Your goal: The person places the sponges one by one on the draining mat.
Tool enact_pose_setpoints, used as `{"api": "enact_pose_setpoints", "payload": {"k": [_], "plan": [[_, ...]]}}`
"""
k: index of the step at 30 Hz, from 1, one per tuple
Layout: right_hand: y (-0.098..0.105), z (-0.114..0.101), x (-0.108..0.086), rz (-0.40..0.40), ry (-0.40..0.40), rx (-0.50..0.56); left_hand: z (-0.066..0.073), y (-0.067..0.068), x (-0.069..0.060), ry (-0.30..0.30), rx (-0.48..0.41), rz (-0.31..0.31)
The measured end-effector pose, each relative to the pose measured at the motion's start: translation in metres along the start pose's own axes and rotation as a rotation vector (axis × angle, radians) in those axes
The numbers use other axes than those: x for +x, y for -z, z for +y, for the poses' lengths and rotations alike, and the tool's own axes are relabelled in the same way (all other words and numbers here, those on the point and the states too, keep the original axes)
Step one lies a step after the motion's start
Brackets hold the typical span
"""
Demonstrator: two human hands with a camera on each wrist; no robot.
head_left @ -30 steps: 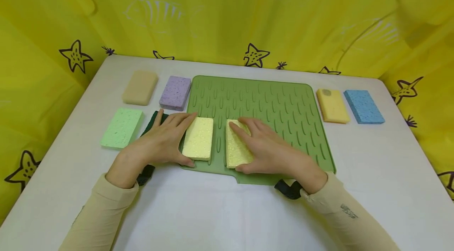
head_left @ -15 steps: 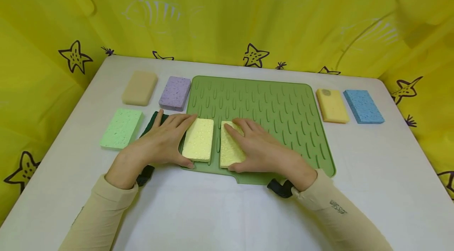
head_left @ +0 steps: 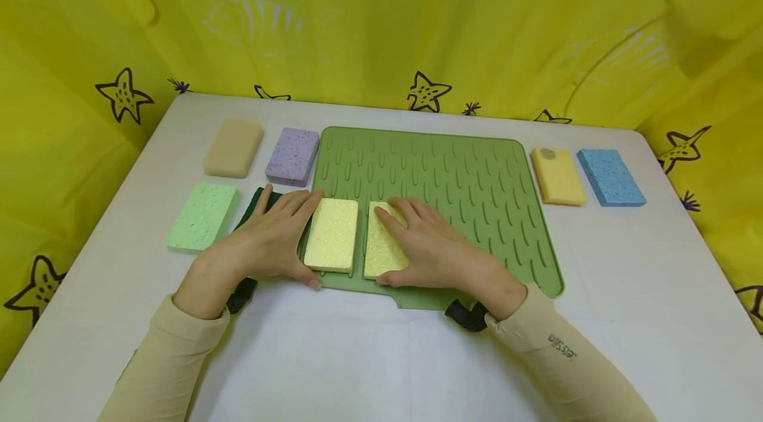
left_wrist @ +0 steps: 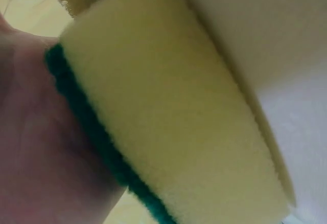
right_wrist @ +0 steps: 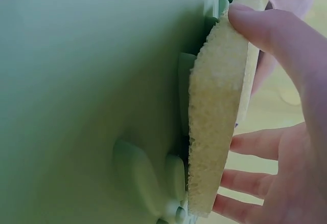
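Observation:
Two pale yellow sponges lie side by side at the front left of the green mat (head_left: 429, 163), a narrow gap between them. My right hand (head_left: 447, 253) grips the right sponge (head_left: 381, 246) with thumb at its near end and fingers at its far end; in the right wrist view the thumb presses that sponge (right_wrist: 217, 106). Spread wide, my left hand (head_left: 262, 240) has fingertips and thumb by the left corners of the left sponge (head_left: 332, 234). Its palm covers a dark green-topped sponge (head_left: 253, 205), whose yellow side (left_wrist: 173, 106) fills the left wrist view.
Left of the mat lie a beige sponge (head_left: 233, 148), a purple sponge (head_left: 293, 156) and a light green sponge (head_left: 204, 216). Right of it are a yellow-orange sponge (head_left: 558, 177) and a blue sponge (head_left: 610, 177). A yellow patterned curtain (head_left: 357, 24) hangs behind the white table (head_left: 357, 369).
My right hand has slid the right sponge leftward, narrowing the gap. My left hand has drawn back slightly to the left, its thumb a little lower; the left sponge is nearly unmoved.

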State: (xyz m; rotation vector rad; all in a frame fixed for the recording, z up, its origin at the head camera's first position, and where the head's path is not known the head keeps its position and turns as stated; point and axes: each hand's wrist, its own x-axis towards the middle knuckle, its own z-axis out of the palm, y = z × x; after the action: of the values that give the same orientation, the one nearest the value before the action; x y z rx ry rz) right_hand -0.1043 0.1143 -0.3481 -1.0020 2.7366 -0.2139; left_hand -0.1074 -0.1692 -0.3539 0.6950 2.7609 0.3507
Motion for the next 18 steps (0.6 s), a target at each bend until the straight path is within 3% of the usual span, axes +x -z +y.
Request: {"api": "enact_pose_setpoints", "payload": {"k": [11, 18], "plan": [[0.000, 0.001, -0.002, -0.013, -0.017, 0.031, 0.001, -0.001, -0.001, -0.001, 0.029, 0.000], [0.004, 0.012, -0.007, 0.027, -0.017, 0.063, 0.002, -0.001, 0.001, 0.001, 0.039, -0.008]]}}
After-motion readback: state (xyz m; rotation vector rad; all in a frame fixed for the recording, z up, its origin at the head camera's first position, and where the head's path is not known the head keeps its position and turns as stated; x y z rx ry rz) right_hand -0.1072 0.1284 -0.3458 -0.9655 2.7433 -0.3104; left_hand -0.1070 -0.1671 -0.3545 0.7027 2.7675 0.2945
